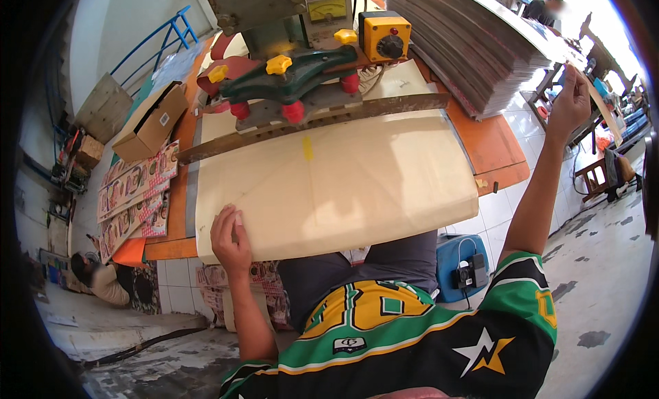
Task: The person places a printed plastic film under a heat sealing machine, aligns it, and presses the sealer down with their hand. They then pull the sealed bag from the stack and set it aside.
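Observation:
A large cream sheet (pixel 343 193) lies across the orange table, with a yellow mark near its far edge and its near edge drooping over my lap. My left hand (pixel 232 240) rests on the sheet's near left corner, fingers laid on its surface. My right hand (pixel 574 100) is raised far out to the right. Its fingers are pinched at the corner of a pale sheet on top of a tall stack of sheets (pixel 473 49); glare blurs the contact. Just beyond the cream sheet stands a press machine with a dark green clamp (pixel 292 76) and a long metal bar (pixel 391 107).
A yellow control box (pixel 384 38) with a black knob sits by the press. At left are an open cardboard box (pixel 151 124) and printed sheets (pixel 137 193). A blue container (pixel 460 268) with a cable stands beside my right leg. Two other people are in the background.

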A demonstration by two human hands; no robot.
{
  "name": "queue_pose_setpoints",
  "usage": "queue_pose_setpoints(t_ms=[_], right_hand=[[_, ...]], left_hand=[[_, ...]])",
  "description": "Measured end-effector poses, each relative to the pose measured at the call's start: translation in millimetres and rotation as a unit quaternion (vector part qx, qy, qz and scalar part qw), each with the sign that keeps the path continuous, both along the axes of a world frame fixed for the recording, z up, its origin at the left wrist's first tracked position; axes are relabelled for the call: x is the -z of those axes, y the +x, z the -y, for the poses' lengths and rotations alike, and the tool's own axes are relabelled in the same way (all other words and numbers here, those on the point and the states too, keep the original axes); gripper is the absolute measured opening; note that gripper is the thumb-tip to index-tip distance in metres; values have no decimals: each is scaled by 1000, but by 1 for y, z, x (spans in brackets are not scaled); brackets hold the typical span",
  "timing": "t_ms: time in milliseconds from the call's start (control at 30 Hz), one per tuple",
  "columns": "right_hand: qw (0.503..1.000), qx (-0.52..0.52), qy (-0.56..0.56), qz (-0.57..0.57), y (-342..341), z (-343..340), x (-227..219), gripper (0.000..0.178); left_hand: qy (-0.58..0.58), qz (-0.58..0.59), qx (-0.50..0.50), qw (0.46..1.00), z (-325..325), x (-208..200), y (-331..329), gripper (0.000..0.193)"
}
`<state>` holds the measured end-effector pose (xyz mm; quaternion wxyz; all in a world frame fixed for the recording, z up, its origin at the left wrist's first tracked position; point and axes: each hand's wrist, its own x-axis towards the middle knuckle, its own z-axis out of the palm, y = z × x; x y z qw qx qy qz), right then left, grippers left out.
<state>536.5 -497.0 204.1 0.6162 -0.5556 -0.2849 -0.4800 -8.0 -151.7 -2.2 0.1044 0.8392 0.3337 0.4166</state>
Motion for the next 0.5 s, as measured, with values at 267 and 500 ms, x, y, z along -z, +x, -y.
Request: queue_pose_setpoints(t_ms=[267,500], right_hand=[[949,-142,22,-281,7,8,-8,58],[884,-258,-17,-388,46,-2,-19,40]], left_hand=[[-4,-3,-3,1000,0,-1,1,21],[-13,-2,-1,1000,0,-2,1,20]])
